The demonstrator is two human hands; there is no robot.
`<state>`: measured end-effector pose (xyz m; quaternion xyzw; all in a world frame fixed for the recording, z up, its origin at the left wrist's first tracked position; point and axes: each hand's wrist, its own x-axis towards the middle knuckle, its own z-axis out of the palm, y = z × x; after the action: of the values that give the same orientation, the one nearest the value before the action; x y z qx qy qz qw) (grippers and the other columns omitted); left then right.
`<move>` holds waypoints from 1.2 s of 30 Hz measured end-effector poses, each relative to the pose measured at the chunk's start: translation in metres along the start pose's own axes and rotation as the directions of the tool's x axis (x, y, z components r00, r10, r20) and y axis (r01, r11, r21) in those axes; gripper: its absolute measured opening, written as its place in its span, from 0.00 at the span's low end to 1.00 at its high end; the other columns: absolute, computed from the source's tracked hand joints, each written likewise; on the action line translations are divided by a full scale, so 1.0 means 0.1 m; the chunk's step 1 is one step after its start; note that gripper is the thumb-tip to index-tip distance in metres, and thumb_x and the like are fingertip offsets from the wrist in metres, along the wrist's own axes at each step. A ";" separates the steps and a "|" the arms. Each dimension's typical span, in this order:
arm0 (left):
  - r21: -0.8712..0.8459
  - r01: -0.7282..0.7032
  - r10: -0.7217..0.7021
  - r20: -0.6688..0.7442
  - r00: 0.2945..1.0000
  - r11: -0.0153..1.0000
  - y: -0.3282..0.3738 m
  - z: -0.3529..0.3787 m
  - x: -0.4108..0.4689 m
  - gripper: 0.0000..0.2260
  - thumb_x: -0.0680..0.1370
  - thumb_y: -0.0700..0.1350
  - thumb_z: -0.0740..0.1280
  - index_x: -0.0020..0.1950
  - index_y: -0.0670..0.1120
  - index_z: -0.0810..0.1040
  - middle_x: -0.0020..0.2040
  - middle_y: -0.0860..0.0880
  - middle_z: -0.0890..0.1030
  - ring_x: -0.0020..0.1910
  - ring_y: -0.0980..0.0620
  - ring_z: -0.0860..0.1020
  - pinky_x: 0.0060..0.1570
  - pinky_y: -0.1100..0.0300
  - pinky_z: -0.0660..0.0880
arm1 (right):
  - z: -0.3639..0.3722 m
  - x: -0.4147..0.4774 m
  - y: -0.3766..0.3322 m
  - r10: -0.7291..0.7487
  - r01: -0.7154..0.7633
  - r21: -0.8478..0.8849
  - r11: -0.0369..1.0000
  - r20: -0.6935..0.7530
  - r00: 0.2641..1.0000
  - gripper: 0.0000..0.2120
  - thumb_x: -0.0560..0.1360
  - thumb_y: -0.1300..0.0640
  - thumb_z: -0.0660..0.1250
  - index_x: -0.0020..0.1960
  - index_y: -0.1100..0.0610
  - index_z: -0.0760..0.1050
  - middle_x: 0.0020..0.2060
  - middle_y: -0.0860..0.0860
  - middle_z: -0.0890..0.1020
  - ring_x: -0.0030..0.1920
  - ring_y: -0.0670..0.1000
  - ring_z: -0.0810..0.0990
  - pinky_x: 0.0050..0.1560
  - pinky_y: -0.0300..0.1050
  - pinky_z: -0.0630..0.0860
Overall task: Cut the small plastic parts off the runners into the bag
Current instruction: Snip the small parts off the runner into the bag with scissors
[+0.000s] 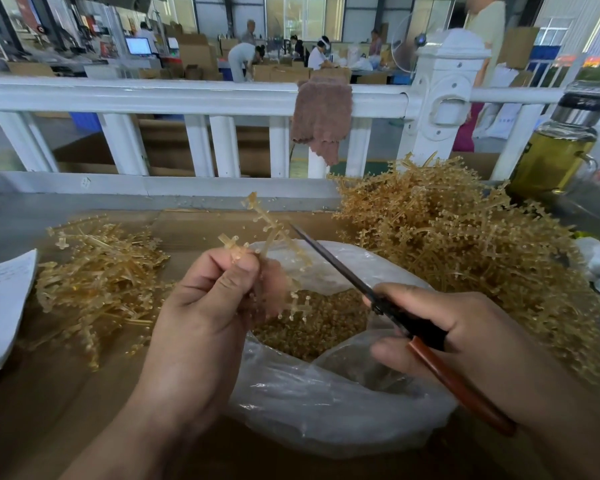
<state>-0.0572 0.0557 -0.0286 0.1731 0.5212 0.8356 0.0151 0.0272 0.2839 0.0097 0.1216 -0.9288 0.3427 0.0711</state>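
Note:
My left hand (201,306) pinches an amber plastic runner (267,230) with small parts along its branches, held above the open clear bag (326,410). Inside the bag lies a heap of cut-off small parts (312,327). My right hand (465,334) grips scissors (388,306) with red-brown handles; the blades look closed and point up-left, their tip close to the runner. A big tangled pile of runners with parts on them (458,237) lies to the right. On the left sits a smaller pile of runners (101,282), mostly bare stems.
Brown cardboard (66,410) covers the worktop. White paper (0,306) lies at the left edge. A white railing (187,98) with a brown cloth (321,116) runs along the back. A bottle of yellow liquid (555,150) stands at the right. People work among boxes far behind.

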 end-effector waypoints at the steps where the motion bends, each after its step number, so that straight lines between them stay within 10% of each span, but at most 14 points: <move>1: -0.031 0.008 -0.008 0.017 1.000 0.999 0.00 0.01 0.00 0.08 0.77 0.47 0.67 0.39 0.53 0.82 0.43 0.45 0.84 0.43 0.51 0.82 0.40 0.59 0.80 | 0.00 0.00 -0.03 -0.002 0.002 0.015 1.000 -0.002 1.000 0.20 0.69 0.27 0.65 0.59 0.27 0.72 0.38 0.38 0.82 0.34 0.37 0.80 0.30 0.30 0.71; 8: -0.142 0.037 -0.024 0.093 0.995 0.989 0.00 0.02 0.01 0.05 0.76 0.43 0.69 0.40 0.48 0.81 0.41 0.45 0.83 0.44 0.51 0.82 0.50 0.61 0.80 | 0.12 0.02 -0.09 0.022 -0.016 -0.122 0.992 0.050 0.999 0.25 0.68 0.26 0.62 0.62 0.32 0.67 0.47 0.42 0.80 0.44 0.42 0.79 0.41 0.47 0.78; 36: 0.001 -0.048 0.048 0.051 0.998 0.999 -0.06 0.04 -0.03 0.02 0.72 0.46 0.73 0.42 0.49 0.84 0.43 0.45 0.83 0.47 0.48 0.79 0.52 0.60 0.78 | 0.16 0.02 -0.12 -0.047 0.039 -0.306 0.951 -0.019 0.999 0.28 0.71 0.27 0.57 0.67 0.38 0.69 0.36 0.34 0.71 0.38 0.40 0.75 0.37 0.43 0.75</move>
<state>-0.0541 0.0617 -0.0330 0.2067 0.5175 0.8303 0.0081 0.0278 0.2646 0.0057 0.1249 -0.9667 0.1950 0.1087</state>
